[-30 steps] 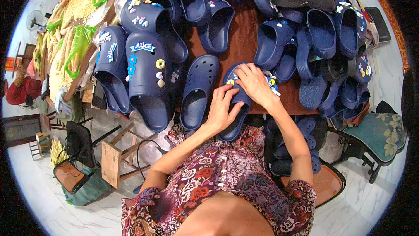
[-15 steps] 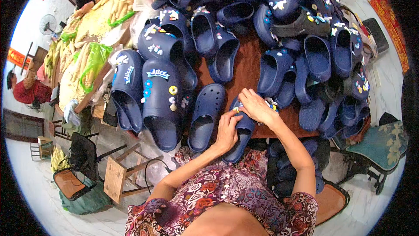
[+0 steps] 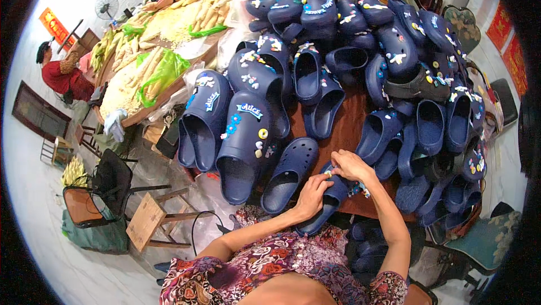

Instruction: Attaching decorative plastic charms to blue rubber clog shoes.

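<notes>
At the table's near edge, a navy clog lies with its heel toward me, between my hands. My left hand holds the clog's left side, its fingertips at a small yellow charm on the upper. My right hand bends over the toe end, fingers closed against the clog; the fingertips are partly hidden. Right of the clog, several small colourful charms show below my right wrist. A clog without charms lies to the left. Beyond it stands a large clog with charms.
Many decorated navy clogs are heaped at the back and right of the brown table. Far left, corn cobs and kernels cover another surface, with two people beside it. A wooden stool and chairs stand at left.
My view has shifted, so the table and clogs appear lower and further right. Both hands stay at the same clog, fingers still around the yellow charm.
</notes>
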The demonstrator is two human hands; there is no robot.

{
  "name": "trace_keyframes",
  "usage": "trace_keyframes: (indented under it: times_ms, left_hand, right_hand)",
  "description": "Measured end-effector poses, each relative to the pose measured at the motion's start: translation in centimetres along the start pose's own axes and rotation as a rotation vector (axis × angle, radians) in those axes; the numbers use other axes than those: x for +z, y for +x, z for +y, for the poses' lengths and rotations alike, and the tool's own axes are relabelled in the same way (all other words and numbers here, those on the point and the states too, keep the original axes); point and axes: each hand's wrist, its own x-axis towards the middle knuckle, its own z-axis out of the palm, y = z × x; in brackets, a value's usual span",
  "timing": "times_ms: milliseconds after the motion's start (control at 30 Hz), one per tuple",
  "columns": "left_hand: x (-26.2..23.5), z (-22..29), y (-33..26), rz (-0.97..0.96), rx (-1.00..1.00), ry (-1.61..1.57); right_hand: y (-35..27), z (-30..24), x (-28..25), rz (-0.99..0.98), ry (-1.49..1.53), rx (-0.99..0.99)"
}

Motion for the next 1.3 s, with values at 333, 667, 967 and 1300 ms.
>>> trace_keyframes:
  times_ms: [333,667,967,1300]
  left_hand:
    - [0.1,-0.1,0.5,-0.020,-0.010,0.001]
    - [0.5,-0.6,0.8,-0.023,-0.060,-0.040]
    - [-0.4,-0.9,0.3,-0.093,-0.052,-0.082]
    - [-2.6,-0.4,0.1,-0.146,-0.128,-0.230]
  right_hand:
    - [1.1,1.6,1.0,0.058,-0.063,-0.066]
    - [0.2,0.1,1.0,0.097,-0.023,0.015]
    - [-6.3,0.4,1.5,0.659,0.411,0.275]
    - [-11.5,2.0,7.4,0.787,0.472,0.578]
